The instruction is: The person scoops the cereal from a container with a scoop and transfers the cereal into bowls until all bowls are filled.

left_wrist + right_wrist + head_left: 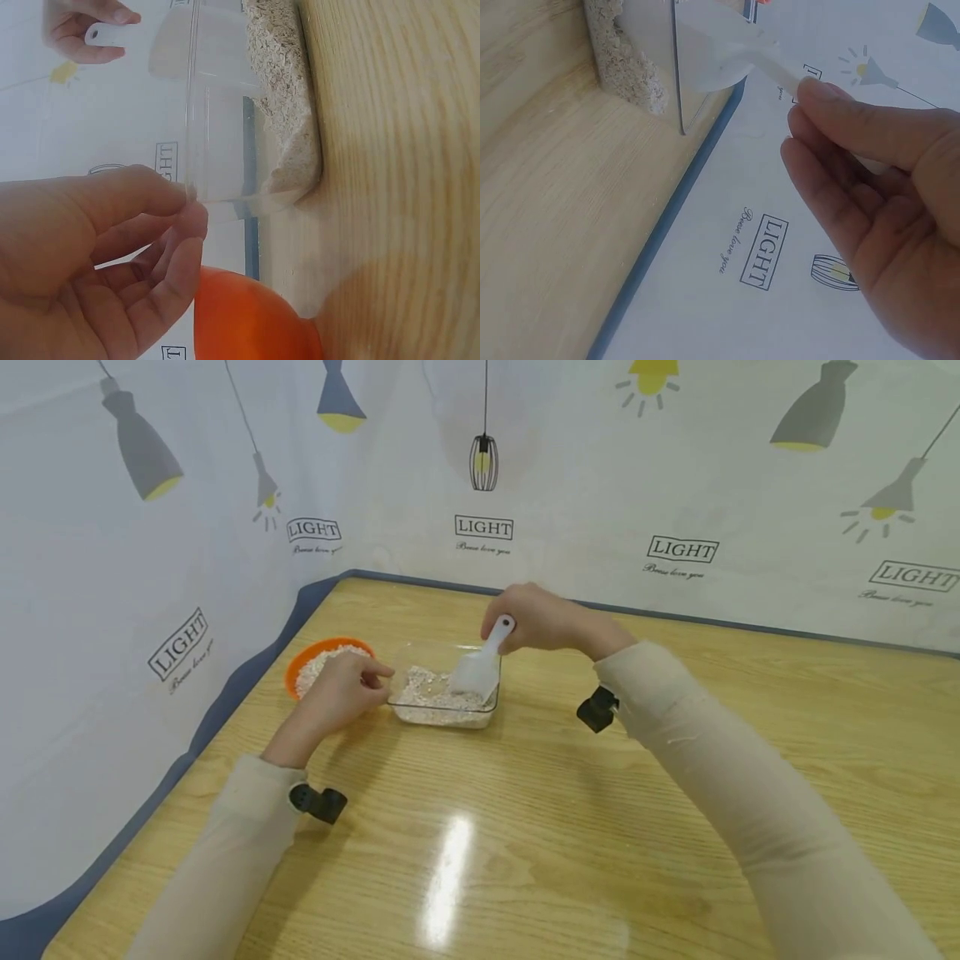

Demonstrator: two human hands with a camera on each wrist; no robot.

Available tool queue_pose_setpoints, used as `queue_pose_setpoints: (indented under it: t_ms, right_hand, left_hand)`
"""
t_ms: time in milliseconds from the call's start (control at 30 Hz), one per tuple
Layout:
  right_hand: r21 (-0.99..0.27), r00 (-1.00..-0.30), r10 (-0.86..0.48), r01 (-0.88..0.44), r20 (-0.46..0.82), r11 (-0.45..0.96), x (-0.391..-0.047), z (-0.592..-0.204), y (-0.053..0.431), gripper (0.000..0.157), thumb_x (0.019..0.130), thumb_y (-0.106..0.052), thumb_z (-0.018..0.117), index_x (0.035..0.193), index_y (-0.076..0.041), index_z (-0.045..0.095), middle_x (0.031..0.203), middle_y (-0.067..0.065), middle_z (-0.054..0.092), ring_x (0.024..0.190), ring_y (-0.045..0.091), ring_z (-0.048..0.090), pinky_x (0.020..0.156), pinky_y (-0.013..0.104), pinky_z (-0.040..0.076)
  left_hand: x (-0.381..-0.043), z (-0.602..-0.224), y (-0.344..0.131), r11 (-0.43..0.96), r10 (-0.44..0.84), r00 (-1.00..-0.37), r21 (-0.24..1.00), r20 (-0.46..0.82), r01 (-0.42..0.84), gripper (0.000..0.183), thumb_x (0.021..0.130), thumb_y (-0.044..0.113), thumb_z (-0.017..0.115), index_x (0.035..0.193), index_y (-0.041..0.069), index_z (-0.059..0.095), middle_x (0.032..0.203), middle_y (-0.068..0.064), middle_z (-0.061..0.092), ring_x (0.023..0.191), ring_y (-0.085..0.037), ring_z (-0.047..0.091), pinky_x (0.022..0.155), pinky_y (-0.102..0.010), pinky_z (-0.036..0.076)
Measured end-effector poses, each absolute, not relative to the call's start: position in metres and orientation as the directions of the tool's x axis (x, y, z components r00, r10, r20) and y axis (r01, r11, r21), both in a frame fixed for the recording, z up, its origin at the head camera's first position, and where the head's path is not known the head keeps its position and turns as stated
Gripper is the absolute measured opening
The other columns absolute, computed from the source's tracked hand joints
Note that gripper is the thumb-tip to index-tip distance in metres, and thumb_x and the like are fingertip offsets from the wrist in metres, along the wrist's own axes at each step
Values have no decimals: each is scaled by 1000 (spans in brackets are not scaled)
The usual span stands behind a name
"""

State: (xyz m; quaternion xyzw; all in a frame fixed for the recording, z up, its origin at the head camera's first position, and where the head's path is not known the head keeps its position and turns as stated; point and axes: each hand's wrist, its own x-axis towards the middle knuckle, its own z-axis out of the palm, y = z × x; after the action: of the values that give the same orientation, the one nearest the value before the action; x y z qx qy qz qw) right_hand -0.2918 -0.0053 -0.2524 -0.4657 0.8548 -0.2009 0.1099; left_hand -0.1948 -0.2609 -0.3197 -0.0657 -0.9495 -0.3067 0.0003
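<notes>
A clear rectangular container [442, 718] of oat flakes [281, 67] stands on the table. My left hand [348, 685] pinches its near left rim between thumb and fingertips, as the left wrist view shows. Over the container's right side, my right hand [536, 618] grips the handle of a white scoop [474, 673] between thumb and fingers. The scoop tilts downward, its bowl inside the container and its lower edge at the flakes. Just behind my left hand sits an orange bowl [294, 670], also with flakes in it; the hand hides part of it.
The wooden table [525, 827] runs up to a white printed curtain [585, 502] at the back and left, with a dark blue border along the table's edge. A small black camera [322, 804] is strapped to my left wrist, another camera [597, 710] to my right.
</notes>
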Motion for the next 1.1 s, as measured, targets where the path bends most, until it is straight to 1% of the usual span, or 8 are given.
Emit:
queue_pose_setpoints:
  t_ms: [133,367,567,767,867,1000,1100]
  right_hand:
    - [-435,-543,-840,-754,-10,493,-294,-252,-5,21,77,0,71,97,1,68,98,10,65,86,21,59,76,33,48]
    - [-461,-564,-826,-725,-29,511,-295,-256,-4,19,77,-3,71,96,1,69,94,11,67,81,20,60,74,33,49]
    - [-464,-551,-831,-720,-69,516,-293,-264,0,20,79,-8,71,97,0,69,94,9,66,81,18,59,74,32,48]
    - [-456,-510,-860,-756,-40,469,-290,-277,3,17,80,-9,71,93,0,70,87,7,66,74,16,56,68,31,47]
    - [-443,-496,-868,-771,-35,458,-289,-285,1,17,81,-10,70,94,1,71,86,7,67,71,14,58,65,30,48]
    - [-438,-511,-860,-769,-18,466,-285,-291,-3,19,81,-11,69,96,1,70,89,9,68,75,15,61,67,30,49]
    - [-436,-525,-851,-766,1,472,-282,-294,-9,18,81,-11,69,95,1,71,88,8,68,75,16,60,69,30,49]
  left_hand:
    - [-194,-320,-261,806,129,-990,577,52,135,29,80,0,61,108,-7,65,86,-15,63,70,-21,51,57,-28,41]
    - [-194,-319,-261,804,136,-989,578,51,141,29,80,-1,60,108,-7,64,87,-16,63,69,-21,52,57,-28,41]
    - [-194,-318,-261,798,145,-988,585,51,147,30,80,-2,58,108,-8,64,89,-17,63,68,-21,51,57,-28,41]
    - [-194,-319,-261,793,139,-990,595,38,134,30,79,-1,59,108,-8,64,86,-15,63,66,-20,49,55,-27,39]
    - [-195,-319,-261,792,135,-990,596,38,131,30,78,-2,59,108,-8,64,84,-15,63,65,-19,49,55,-27,39]
    - [-196,-320,-262,793,135,-990,594,42,133,30,78,-2,59,107,-8,65,84,-14,63,65,-19,48,55,-27,39]
    - [-196,-320,-262,791,138,-990,597,40,134,30,78,-2,59,108,-8,64,84,-15,62,65,-20,48,55,-27,40]
